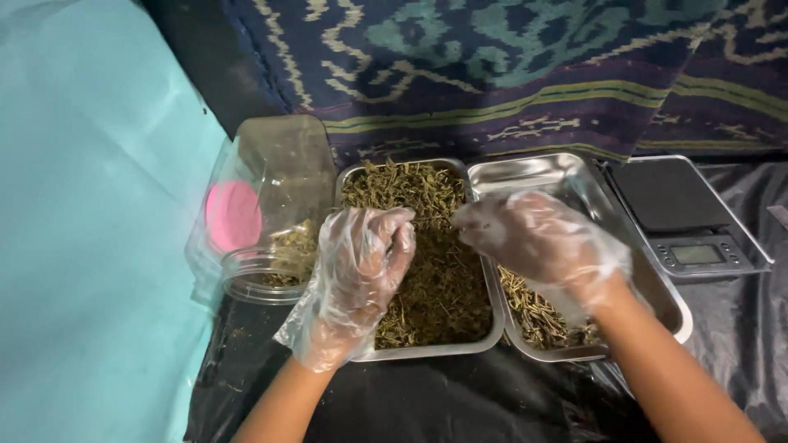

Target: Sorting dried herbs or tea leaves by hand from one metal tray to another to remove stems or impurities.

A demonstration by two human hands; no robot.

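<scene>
Pinching dried herbs, the gloved left hand point(361, 262) and right hand point(533, 238) work centre frame; left tray point(484, 324) heaped, right tray point(677, 316) holds few stems

I count two steel trays side by side: the left tray point(484, 332) filled with dried green herb, the right tray point(566, 174) partly filled with stems. There is one clear plastic jar point(279, 197) lying on its side, one digital scale point(685, 215), and two gloved hands, my left hand point(355, 275) and right hand point(542, 238).
</scene>
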